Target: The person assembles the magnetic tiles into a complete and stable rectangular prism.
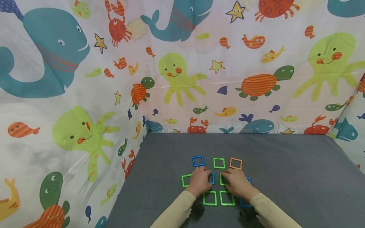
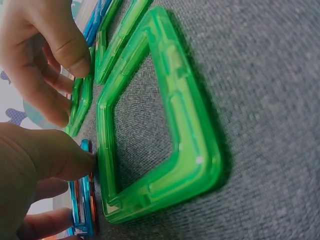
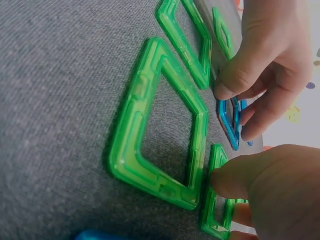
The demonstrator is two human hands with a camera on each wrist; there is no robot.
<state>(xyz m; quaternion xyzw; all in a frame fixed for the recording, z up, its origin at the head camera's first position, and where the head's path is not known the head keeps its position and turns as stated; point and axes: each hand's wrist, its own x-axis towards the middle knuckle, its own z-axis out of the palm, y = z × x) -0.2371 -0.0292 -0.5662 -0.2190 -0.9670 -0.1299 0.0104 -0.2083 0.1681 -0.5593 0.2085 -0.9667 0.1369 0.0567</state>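
My left hand (image 1: 199, 181) holds a blue square magnetic tile (image 1: 213, 178) on the grey cloth, thumb at its near edge and fingers beyond. In the right wrist view this blue tile (image 3: 228, 122) shows between thumb and fingers. Beside it, my right hand (image 1: 239, 182) grips a green square magnetic tile (image 1: 221, 180), much of it covered by the fingers. The right wrist view has the thumb on that green tile's (image 3: 212, 205) near side. Closer to me lie two more green tiles, a left one (image 1: 210, 205) and a right one (image 1: 227, 204), flat and slightly apart.
Behind the hands lie a blue tile (image 1: 198, 165), a green tile (image 1: 219, 167) and an orange tile (image 1: 236, 158). Another green tile (image 1: 183, 181) is left of my left hand. Blue tiles (image 1: 249, 180) lie partly hidden by my right arm. A sea-animal curtain (image 1: 199, 95) bounds the table.
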